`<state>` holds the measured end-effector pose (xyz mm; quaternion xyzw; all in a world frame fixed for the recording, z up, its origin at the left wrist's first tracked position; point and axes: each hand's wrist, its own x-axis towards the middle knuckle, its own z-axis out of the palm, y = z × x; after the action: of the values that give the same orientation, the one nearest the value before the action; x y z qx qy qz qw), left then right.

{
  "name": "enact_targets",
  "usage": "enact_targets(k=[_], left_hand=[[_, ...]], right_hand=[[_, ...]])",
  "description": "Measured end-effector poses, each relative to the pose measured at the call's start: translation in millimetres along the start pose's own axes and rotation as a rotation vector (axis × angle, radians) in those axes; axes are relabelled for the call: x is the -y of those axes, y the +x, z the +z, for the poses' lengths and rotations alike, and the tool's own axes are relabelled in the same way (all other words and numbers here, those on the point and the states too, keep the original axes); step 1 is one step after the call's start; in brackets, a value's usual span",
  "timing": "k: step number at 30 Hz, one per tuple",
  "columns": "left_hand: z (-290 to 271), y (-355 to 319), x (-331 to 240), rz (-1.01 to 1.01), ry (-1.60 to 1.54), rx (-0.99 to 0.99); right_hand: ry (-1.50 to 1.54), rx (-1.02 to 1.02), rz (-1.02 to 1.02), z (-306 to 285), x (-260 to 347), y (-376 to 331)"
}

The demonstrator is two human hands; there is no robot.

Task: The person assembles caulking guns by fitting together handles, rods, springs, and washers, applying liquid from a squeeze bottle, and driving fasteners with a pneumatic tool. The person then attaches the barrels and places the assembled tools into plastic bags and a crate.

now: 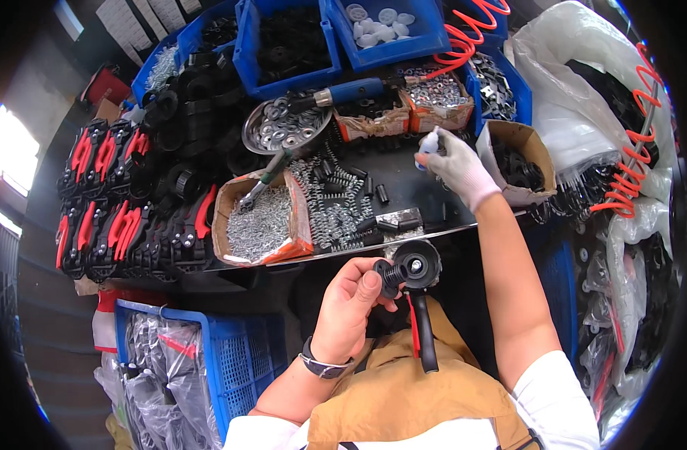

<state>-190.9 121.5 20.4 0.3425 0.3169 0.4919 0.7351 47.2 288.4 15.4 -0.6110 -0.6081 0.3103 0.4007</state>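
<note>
My left hand (349, 304), bare with a watch at the wrist, pinches a black ribbed plastic part (389, 276) between thumb and fingers. Just right of it, at the bench edge, is a round black cup-shaped piece (420, 262) with a shiny metal centre. From below this piece a black handle (426, 341) with a red lever hangs down over my tan apron. Higher up, above the bench, my right hand (463, 169) wears a pale glove and has its fingers closed round a small translucent white bottle (427, 147). Short springs and black sleeves (339, 191) lie on the bench to its left.
An orange-edged carton (304, 246) holds small screws. Behind it stand a metal bowl of washers (247, 139) and a blue power screwdriver (358, 91). Blue bins (246, 79) line the back. Finished-looking black-and-red clamps (96, 225) are stacked left; a blue crate (217, 360) sits below.
</note>
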Motion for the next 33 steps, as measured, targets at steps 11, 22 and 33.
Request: enact_targets(k=[11, 22, 33], left_hand=[[17, 34, -30, 0.633, 1.453, 0.214], [7, 69, -9, 0.421, 1.328, 0.357], [-7, 46, 1, 0.418, 1.142, 0.336]], right_hand=[[-0.600, -0.318, -0.215, 41, 30, 21], [-1.083, 0.286, -0.580, 68, 103, 140], [-0.714, 0.465, -0.620, -21, 165, -21]])
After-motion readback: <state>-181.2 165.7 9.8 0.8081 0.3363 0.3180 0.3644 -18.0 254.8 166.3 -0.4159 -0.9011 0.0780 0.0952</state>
